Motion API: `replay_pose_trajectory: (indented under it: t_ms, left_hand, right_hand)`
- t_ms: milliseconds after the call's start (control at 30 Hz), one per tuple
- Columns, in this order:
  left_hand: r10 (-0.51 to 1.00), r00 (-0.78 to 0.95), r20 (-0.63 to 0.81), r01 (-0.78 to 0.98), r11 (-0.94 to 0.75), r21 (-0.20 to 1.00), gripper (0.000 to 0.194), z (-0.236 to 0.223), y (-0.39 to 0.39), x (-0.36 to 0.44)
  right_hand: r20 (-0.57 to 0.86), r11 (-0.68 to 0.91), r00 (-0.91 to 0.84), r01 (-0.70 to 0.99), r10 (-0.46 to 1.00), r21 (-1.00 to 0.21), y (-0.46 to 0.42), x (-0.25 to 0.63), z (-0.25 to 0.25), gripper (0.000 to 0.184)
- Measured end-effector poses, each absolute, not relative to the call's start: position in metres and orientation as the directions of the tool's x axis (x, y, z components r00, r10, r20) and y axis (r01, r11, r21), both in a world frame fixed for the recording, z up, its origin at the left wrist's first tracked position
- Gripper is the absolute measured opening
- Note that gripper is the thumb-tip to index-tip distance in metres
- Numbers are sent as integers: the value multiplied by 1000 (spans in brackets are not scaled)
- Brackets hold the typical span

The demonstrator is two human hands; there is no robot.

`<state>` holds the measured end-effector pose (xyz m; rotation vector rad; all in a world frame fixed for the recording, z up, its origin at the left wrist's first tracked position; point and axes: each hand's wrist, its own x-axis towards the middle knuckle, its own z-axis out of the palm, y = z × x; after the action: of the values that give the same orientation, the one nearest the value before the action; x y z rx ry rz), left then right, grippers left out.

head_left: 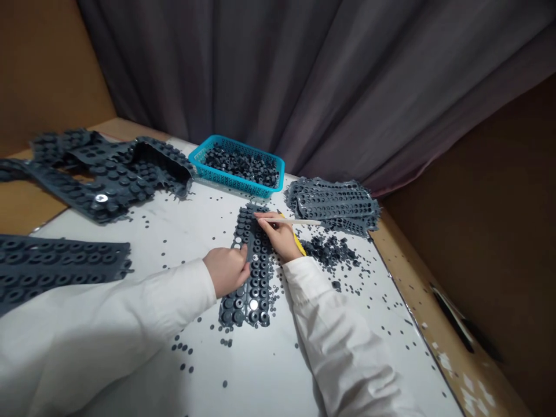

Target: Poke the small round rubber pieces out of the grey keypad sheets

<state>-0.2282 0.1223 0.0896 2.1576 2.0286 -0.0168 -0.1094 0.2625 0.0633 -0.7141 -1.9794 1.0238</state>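
Note:
A dark grey moulded rubber sheet (pixel 259 284), set with rows of round ring-like knobs, lies lengthwise in front of me on the white tabletop. My left hand (pixel 226 269) is closed at its left edge, fingers curled and thumb over the knobs, gripping the sheet. Near the far end, my right hand (pixel 280 236) pinches a thin pale stick-like tool (pixel 299 221), which points to the right. A yellow piece (pixel 299 243) shows beneath that palm; whether the hand holds it I cannot tell. Two knobs on the sheet look white and shiny.
A blue basket (pixel 237 184) of small dark rubber parts stands at the back. Stacked perforated sheets (pixel 334 200) lie right of it, with a heap of loose bits (pixel 332 250) nearer. More knobbed sheets (pixel 117 174) sit at left. Small discs are scattered across the table; a curtain (pixel 260 69) hangs behind.

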Motion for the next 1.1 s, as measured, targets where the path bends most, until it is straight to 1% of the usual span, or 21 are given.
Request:
replay_pose_trajectory:
  t_ms: [67, 167, 300, 400, 533, 633, 733, 800, 867, 933, 1000, 1100]
  left_hand:
    - [989, 71, -133, 991, -55, 123, 50, 90, 123, -228]
    - [987, 74, -141, 991, -56, 125, 50, 91, 123, -228]
    - [986, 78, -148, 989, -58, 133, 51, 93, 123, -228]
    - [986, 83, -144, 988, -62, 142, 51, 94, 122, -228]
    - [987, 82, -139, 987, -61, 149, 49, 94, 122, -229]
    - [987, 83, -136, 987, -63, 147, 50, 93, 122, -229]
    - [987, 92, -131, 986, -72, 147, 50, 92, 121, -228]
    - [987, 94, -127, 986, -75, 147, 50, 91, 121, -228]
    - [988, 90, -123, 987, -72, 147, 50, 90, 121, -228]
    - [989, 88, -121, 986, -70, 148, 50, 89, 121, -228]
    - [989, 92, -118, 986, -73, 151, 50, 88, 121, -228]
    - [989, 101, -112, 985, -83, 155, 50, 88, 122, -229]
  right_hand:
    - [336, 484, -566, 130, 753, -866, 262, -108, 64, 20]
    - [319, 504, -596, 168, 736, -847, 263, -108, 63, 19]
    - [360, 579, -616, 195, 701, -792, 265, -108, 62, 18]
    - [423, 660, -638, 182, 643, -729, 266, -108, 64, 15]
    - [496, 782, -715, 114, 493, -613, 266, -108, 69, 12]
    - [456, 869, -803, 146, 383, -473, 267, -108, 74, 12]
    - [414, 919, -842, 215, 345, -330, 273, -111, 76, 15]
    - [408, 924, -843, 243, 351, -295, 279, -113, 74, 17]
    - [430, 914, -820, 257, 378, -313, 286, -113, 71, 20]
    - [480, 883, -758, 274, 442, -380, 290, -113, 68, 21]
    - [515, 831, -683, 258, 517, -493, 290, -113, 68, 19]
    - [468, 729, -667, 168, 580, -663, 285, -113, 70, 14]
